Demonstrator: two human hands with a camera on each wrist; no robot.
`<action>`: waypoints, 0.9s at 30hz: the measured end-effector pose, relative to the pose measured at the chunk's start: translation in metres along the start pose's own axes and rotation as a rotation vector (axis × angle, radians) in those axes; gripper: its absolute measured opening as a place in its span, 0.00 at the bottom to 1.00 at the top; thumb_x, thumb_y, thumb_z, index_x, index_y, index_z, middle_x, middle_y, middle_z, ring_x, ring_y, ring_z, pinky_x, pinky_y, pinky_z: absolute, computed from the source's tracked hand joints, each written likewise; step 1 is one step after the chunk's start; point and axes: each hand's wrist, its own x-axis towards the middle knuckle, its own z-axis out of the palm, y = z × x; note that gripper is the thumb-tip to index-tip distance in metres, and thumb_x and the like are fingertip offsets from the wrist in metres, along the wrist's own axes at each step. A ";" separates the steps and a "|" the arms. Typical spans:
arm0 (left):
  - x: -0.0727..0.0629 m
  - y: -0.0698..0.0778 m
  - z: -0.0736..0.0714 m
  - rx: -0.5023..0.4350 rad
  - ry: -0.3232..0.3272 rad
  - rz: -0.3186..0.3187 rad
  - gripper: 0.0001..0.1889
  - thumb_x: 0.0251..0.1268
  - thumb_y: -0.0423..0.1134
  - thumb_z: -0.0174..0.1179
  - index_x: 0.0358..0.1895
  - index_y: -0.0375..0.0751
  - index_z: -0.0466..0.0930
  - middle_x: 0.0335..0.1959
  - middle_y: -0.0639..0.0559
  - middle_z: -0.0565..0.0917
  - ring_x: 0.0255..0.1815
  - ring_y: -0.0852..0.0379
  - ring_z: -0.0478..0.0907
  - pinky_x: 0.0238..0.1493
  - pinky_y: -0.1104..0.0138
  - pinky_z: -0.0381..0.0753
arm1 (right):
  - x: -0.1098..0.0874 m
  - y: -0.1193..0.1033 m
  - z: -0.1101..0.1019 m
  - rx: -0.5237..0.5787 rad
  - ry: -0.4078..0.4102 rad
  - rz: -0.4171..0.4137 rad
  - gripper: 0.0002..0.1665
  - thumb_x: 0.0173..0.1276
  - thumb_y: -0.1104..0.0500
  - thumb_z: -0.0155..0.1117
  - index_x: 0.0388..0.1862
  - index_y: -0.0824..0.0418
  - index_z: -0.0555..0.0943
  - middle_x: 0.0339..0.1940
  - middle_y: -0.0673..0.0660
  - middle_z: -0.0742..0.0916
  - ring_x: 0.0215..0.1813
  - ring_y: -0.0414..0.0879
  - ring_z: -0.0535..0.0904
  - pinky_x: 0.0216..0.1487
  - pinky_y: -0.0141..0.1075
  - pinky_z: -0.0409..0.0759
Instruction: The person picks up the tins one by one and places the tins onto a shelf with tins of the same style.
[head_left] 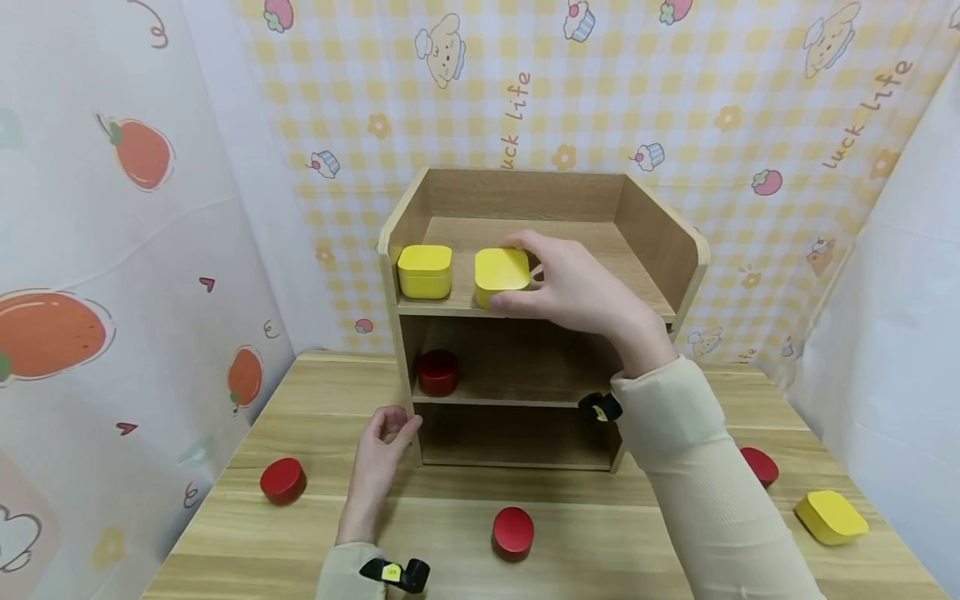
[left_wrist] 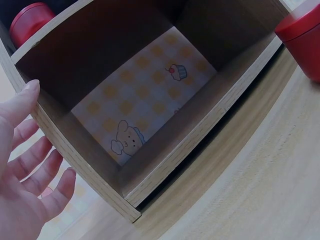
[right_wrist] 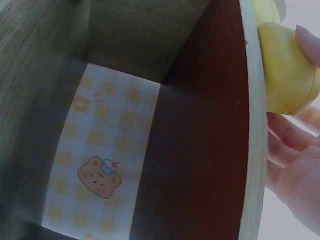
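My right hand (head_left: 573, 283) holds a yellow rounded-square box (head_left: 501, 271) between thumb and fingers, at the front of the wooden shelf unit's (head_left: 525, 308) top level. Left of it on that level stands a second yellow box (head_left: 425, 272), with a gap between them. In the right wrist view the held yellow box (right_wrist: 287, 70) sits right at the board's edge. My left hand (head_left: 382, 450) is at the unit's lower left side, fingers loosely bent. The left wrist view has its thumb (left_wrist: 27, 95) at the side panel's front edge and the other fingers outside the panel.
A round red box (head_left: 438, 372) stands at the left of the middle shelf. On the wooden table are red boxes at left (head_left: 283, 481), front centre (head_left: 513, 533) and right (head_left: 759, 466), plus a yellow box (head_left: 831, 517) at far right. Patterned cloth (head_left: 480, 108) hangs behind.
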 end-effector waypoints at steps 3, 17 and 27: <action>0.001 -0.001 0.001 -0.009 0.007 -0.010 0.13 0.67 0.35 0.63 0.48 0.31 0.74 0.43 0.43 0.77 0.46 0.52 0.74 0.44 0.71 0.77 | 0.003 0.001 0.001 -0.007 -0.005 0.017 0.38 0.58 0.42 0.74 0.63 0.55 0.73 0.45 0.50 0.81 0.46 0.46 0.77 0.49 0.40 0.75; 0.000 0.000 0.001 -0.028 0.008 -0.021 0.13 0.67 0.36 0.63 0.47 0.31 0.74 0.43 0.43 0.77 0.46 0.52 0.75 0.42 0.71 0.78 | 0.013 0.009 0.004 -0.051 -0.027 0.057 0.37 0.62 0.40 0.69 0.64 0.56 0.72 0.43 0.51 0.81 0.42 0.46 0.77 0.46 0.40 0.73; 0.000 0.001 0.001 -0.018 0.006 -0.028 0.14 0.67 0.37 0.63 0.48 0.32 0.74 0.45 0.43 0.77 0.47 0.52 0.75 0.43 0.71 0.78 | 0.014 0.009 0.006 -0.072 -0.044 0.071 0.36 0.65 0.38 0.65 0.64 0.57 0.73 0.44 0.51 0.81 0.44 0.46 0.76 0.48 0.40 0.73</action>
